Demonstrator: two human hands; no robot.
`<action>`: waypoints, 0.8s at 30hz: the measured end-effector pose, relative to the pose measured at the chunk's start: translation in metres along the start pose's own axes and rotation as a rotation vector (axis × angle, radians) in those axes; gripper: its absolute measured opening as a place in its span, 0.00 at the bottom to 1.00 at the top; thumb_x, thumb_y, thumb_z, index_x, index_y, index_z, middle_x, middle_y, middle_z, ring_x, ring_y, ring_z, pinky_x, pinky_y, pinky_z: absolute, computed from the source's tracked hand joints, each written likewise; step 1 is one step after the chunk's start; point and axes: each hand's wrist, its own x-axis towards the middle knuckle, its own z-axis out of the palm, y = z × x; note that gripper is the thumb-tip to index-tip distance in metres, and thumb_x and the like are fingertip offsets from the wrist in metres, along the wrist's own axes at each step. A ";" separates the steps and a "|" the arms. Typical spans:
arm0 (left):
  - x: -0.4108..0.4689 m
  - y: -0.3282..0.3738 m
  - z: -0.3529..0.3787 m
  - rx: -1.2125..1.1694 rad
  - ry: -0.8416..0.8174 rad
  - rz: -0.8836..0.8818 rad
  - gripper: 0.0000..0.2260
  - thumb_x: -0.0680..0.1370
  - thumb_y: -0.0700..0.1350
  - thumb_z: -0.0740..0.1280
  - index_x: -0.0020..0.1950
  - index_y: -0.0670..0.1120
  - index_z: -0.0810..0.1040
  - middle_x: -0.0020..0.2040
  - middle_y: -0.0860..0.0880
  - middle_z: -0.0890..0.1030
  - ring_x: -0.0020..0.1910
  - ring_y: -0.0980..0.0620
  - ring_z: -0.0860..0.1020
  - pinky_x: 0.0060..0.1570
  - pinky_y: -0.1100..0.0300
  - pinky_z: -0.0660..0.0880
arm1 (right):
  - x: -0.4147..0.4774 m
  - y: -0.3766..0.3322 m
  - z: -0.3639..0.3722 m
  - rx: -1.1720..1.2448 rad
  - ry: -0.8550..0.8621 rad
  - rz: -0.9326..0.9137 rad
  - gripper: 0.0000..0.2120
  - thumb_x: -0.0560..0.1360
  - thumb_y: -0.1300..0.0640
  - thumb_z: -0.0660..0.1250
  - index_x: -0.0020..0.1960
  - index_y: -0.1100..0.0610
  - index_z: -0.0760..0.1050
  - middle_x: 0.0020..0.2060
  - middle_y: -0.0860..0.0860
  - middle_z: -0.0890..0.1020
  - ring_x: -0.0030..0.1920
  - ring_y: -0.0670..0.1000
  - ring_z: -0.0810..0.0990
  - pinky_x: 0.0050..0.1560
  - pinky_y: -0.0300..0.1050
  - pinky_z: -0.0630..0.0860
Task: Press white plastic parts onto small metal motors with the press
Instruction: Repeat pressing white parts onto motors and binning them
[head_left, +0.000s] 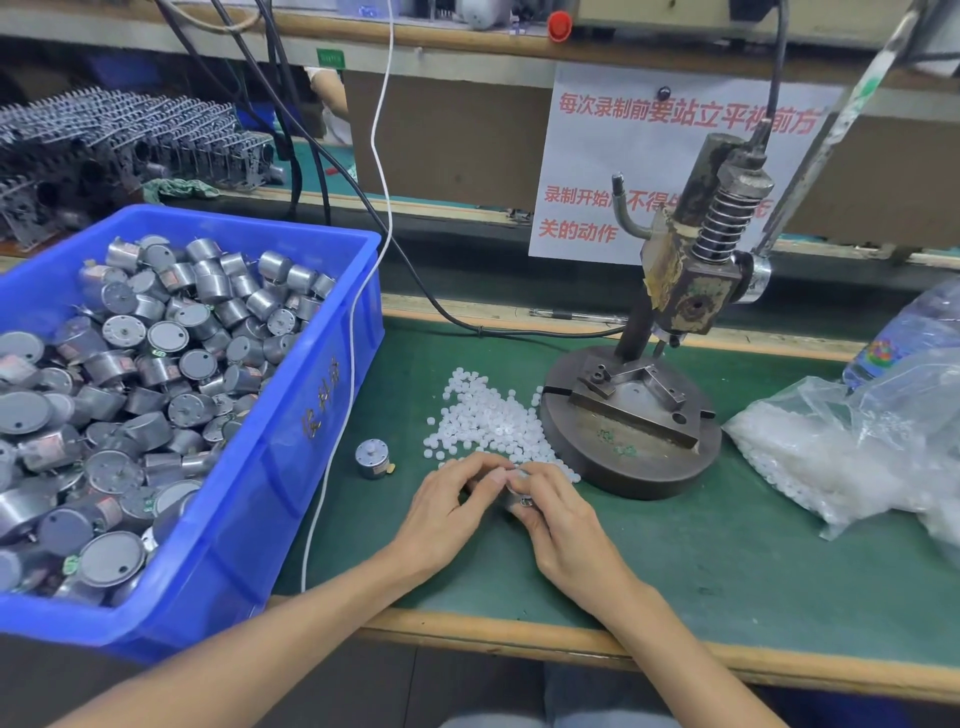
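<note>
My left hand (447, 512) and my right hand (558, 525) meet over the green mat, fingers curled round a small metal motor (511, 496) that is mostly hidden between them. A heap of small white plastic parts (488, 421) lies just beyond my fingertips. To its right stands the hand press (691, 270) on a round metal base (631, 447) with an empty fixture. One loose motor (372, 458) stands upright on the mat left of my hands.
A blue bin (311, 395) full of metal motors fills the left side. A clear plastic bag (852, 452) of white parts and a water bottle (904, 332) lie at the right. A white cable (353, 364) hangs over the bin's edge.
</note>
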 end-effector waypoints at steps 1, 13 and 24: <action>0.001 0.001 0.001 0.006 0.001 -0.009 0.11 0.75 0.55 0.59 0.50 0.54 0.78 0.44 0.54 0.81 0.46 0.51 0.76 0.53 0.53 0.72 | 0.000 0.000 0.000 -0.002 0.000 0.002 0.09 0.76 0.65 0.61 0.55 0.65 0.75 0.53 0.56 0.76 0.53 0.48 0.73 0.55 0.35 0.69; 0.002 -0.005 -0.002 -0.008 -0.075 -0.010 0.06 0.79 0.46 0.63 0.50 0.47 0.78 0.46 0.50 0.81 0.49 0.48 0.77 0.56 0.46 0.71 | -0.001 -0.001 -0.001 -0.065 -0.014 -0.011 0.10 0.74 0.69 0.64 0.55 0.67 0.76 0.54 0.60 0.77 0.53 0.59 0.78 0.53 0.42 0.72; 0.002 0.001 0.002 0.097 -0.056 0.043 0.06 0.80 0.45 0.62 0.52 0.51 0.79 0.44 0.56 0.80 0.46 0.54 0.73 0.53 0.58 0.68 | -0.002 0.006 0.003 0.058 0.017 0.065 0.06 0.76 0.66 0.65 0.52 0.61 0.75 0.48 0.53 0.78 0.45 0.44 0.74 0.46 0.31 0.70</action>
